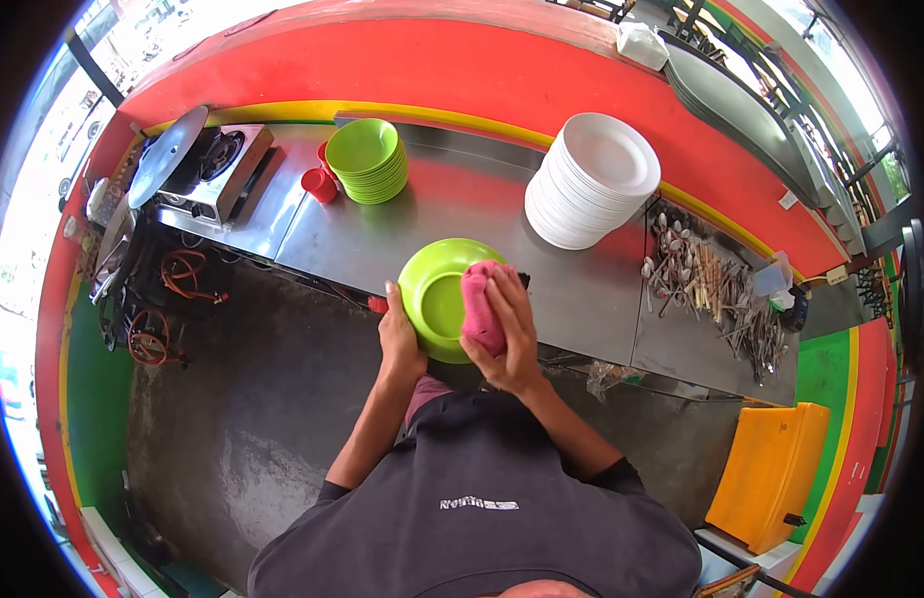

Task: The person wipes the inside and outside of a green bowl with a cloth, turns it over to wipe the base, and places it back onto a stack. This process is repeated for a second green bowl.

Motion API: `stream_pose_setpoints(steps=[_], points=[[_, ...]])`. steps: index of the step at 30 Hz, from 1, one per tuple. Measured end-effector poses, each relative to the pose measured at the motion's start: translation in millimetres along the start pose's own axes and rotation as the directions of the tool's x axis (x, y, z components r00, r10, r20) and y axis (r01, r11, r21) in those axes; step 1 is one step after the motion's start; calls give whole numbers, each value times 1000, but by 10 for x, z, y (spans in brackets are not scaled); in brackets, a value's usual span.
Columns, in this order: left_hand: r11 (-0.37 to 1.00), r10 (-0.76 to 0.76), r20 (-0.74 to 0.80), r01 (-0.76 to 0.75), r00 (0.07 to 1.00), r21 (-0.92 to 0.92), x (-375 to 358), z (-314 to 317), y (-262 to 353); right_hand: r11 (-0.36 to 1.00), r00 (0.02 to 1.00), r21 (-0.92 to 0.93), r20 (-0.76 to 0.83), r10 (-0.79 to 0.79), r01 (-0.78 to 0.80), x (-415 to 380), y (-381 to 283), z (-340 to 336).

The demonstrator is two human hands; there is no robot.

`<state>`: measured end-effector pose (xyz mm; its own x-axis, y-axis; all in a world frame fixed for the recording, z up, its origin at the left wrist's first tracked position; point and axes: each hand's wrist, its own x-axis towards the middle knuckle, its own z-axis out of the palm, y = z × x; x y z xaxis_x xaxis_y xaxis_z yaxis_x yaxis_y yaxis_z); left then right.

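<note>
A lime-green bowl is held up in front of my chest, its underside with the foot ring facing me. My left hand grips its left rim, the thumb pointing up along the edge. A folded pink cloth lies against the bowl's right side. My right hand is wrapped round this cloth and presses it to the bowl. Beyond, a stack of green bowls stands on the steel counter, with red cups beside it.
A tall stack of white plates stands on the counter, right of centre. Spoons, forks and other cutlery lie spread at the right end. A gas stove sits at the left. An orange box is at lower right.
</note>
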<state>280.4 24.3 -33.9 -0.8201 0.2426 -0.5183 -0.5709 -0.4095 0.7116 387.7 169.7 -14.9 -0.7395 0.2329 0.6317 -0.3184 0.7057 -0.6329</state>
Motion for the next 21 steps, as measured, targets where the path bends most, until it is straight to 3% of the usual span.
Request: stream_pose_setpoints(steps=[1, 3, 4, 6, 9, 10, 16, 21], points=[[999, 28, -9, -28, 1000, 28, -80, 82, 19, 999, 1000, 39, -10, 28, -27, 93, 0, -61], [993, 29, 129, -44, 991, 113, -120, 75, 86, 993, 997, 98, -35, 71, -67, 193, 98, -136], [986, 26, 198, -57, 980, 155, -146, 88, 136, 958, 986, 235, -9, 169, -163, 166, 176, -149], [979, -56, 274, -1, 960, 203, -191, 84, 220, 807, 935, 483, 89, 342, -341, 126, 322, -174], [955, -150, 481, 1, 864, 296, -179, -22, 407, 662, 869, 575, 213, 447, -481, 78, 401, -222], [952, -143, 469, -8, 872, 305, -214, 21, 457, 629, 853, 590, 236, 466, -506, 66, 425, -221], [949, -126, 418, -14, 900, 315, -119, 14, 372, 880, 969, 450, 245, 39, -149, 228, 369, -295], [988, 19, 341, -70, 940, 140, -74, -23, 197, 924, 974, 339, 195, 115, -176, 258, 277, -209]])
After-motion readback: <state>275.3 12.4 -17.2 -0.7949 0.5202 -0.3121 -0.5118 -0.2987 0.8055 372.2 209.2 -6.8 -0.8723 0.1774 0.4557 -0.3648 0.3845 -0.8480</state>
